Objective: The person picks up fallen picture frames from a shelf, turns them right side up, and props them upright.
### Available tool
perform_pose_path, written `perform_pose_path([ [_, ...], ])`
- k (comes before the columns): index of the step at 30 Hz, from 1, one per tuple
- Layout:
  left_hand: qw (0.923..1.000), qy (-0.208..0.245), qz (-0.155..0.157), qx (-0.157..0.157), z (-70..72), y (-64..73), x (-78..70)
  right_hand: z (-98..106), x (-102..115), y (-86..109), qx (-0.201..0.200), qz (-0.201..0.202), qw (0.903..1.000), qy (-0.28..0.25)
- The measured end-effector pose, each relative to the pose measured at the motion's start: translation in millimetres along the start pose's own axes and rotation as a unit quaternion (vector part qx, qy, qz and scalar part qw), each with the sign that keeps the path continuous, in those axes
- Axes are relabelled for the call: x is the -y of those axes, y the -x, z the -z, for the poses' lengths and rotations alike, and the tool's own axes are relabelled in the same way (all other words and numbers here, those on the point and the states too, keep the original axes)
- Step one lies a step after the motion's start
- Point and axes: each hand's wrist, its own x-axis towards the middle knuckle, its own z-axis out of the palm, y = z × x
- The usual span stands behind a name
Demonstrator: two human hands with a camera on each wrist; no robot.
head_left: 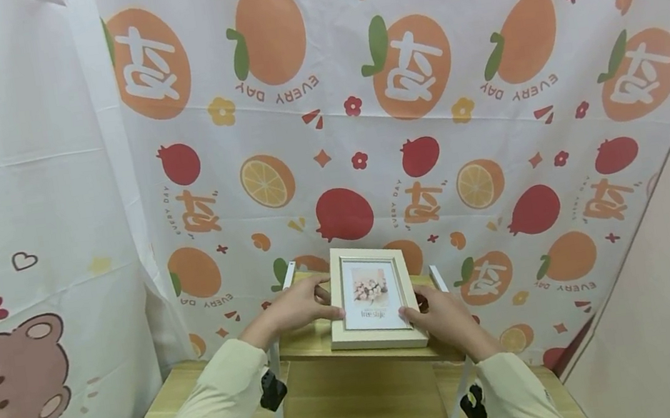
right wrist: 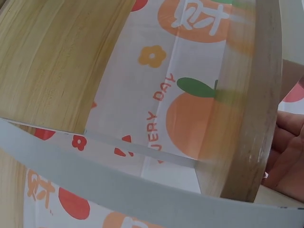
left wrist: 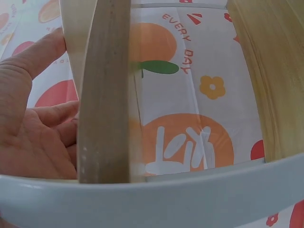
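Note:
A cream picture frame [head_left: 372, 294] with a floral print and lettering is tilted face-up over the top board [head_left: 297, 346] of a small shelf rack. My left hand [head_left: 297, 306] grips its left edge, thumb on the front border. On the opposite side my right hand [head_left: 446, 316] holds the lower right edge, with its thumb on the front too. In the left wrist view, the left hand [left wrist: 35, 137] shows behind the board's edge. The right wrist view catches part of the right hand [right wrist: 289, 154] beyond the board, and the picture frame is mostly hidden there.
Below the top board is a lower wooden shelf [head_left: 363, 396]. White metal side rails [head_left: 437, 279] rise at both ends of the rack. A fruit-print cloth [head_left: 353, 112] hangs close behind, and a bear-print cloth [head_left: 33, 232] hangs on the left.

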Motion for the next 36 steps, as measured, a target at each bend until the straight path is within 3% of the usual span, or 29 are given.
perform_pose_path([
  [5,0.9997,0.021,-0.010,0.006,1.6,-3.3,1.3,-0.8,0.1,-3.6,0.011,-0.015,0.9995,-0.025],
  [11,0.9996,0.023,-0.009,-0.015,-0.8,-2.6,0.6,2.7,2.5,-0.7,0.020,-0.026,0.9952,-0.092],
  [18,0.9991,0.013,-0.016,-0.036,-3.1,3.6,-2.2,4.7,2.0,2.2,0.019,0.000,0.9931,-0.116],
  [25,0.9937,-0.046,-0.063,-0.081,-8.2,7.7,-10.9,5.4,4.2,1.2,-0.018,0.031,0.9932,-0.111],
  [36,0.9799,-0.116,-0.088,-0.136,-14.1,15.5,-15.7,4.6,6.4,2.6,-0.058,0.032,0.9947,-0.079],
])
